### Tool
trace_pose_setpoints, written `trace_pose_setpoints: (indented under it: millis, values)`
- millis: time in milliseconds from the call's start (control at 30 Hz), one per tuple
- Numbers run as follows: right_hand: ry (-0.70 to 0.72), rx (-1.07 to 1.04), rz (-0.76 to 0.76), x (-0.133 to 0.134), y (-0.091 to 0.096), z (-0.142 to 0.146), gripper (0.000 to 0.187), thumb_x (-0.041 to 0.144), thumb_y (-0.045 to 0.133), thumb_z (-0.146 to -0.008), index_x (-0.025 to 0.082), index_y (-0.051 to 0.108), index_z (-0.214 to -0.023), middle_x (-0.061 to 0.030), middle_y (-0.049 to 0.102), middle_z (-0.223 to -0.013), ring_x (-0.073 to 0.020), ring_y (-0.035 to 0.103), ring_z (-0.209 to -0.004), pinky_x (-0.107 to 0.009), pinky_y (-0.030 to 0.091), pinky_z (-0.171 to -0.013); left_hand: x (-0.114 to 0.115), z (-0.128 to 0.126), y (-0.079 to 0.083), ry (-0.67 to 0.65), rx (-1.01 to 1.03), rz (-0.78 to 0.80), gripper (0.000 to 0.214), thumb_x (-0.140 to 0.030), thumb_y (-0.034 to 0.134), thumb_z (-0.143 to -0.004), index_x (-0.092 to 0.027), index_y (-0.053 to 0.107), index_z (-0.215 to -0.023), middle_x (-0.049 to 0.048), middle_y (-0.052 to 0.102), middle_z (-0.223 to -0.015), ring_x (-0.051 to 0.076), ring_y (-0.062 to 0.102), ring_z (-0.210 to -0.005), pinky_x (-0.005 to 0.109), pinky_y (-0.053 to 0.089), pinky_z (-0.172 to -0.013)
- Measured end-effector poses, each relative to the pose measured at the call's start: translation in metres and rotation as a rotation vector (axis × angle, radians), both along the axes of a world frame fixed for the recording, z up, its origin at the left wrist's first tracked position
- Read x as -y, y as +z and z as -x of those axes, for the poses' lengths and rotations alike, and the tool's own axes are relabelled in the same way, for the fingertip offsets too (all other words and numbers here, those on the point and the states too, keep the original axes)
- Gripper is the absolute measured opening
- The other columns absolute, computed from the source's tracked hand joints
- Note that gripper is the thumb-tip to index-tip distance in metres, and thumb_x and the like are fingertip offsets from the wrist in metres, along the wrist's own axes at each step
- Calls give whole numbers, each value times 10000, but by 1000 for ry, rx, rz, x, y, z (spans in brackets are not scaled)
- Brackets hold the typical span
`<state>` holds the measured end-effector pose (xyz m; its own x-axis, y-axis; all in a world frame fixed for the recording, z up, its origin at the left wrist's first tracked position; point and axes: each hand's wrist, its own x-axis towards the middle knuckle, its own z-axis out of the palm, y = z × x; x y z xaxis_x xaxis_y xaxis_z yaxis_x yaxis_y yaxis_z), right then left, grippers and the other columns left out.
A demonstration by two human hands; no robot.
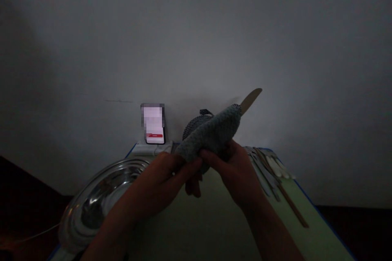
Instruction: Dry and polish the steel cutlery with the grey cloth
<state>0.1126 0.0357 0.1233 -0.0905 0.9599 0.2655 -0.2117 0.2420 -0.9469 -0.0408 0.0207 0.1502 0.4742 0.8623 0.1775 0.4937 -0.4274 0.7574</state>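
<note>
Left hand and right hand pinch a cloth around a knife, apparently wiping; the next stroke calls for steady pressure.

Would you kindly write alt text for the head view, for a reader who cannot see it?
A person's left hand and right hand hold a grey-green cloth around what looks like a knife, its tip jutting up and right. A pale green table below bears a metal bowl at left and utensils at right; a lit phone stands upright behind.
</note>
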Motion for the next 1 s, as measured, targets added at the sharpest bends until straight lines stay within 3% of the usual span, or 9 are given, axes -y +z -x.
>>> trace_pose_setpoints:
  millis: [600,1000]
  values:
    - [17,-6,-12,0,-1,-1,306,295,730,-614,192,591,-866,-30,690,-858,-173,649,-787,-296,524,-685,1,2,1,-4,30,44,387,-326,393,-898,-168,633,-639,3,691,-604,126,638,-602,212,473,-629]
    - [12,-28,-14,0,-1,1,303,300,739,-604,199,587,-846,-21,690,-841,-172,648,-780,-291,524,-662,1,4,-3,-9,61,25,352,-300,415,-896,-188,636,-647,-31,683,-598,105,641,-593,178,469,-618]
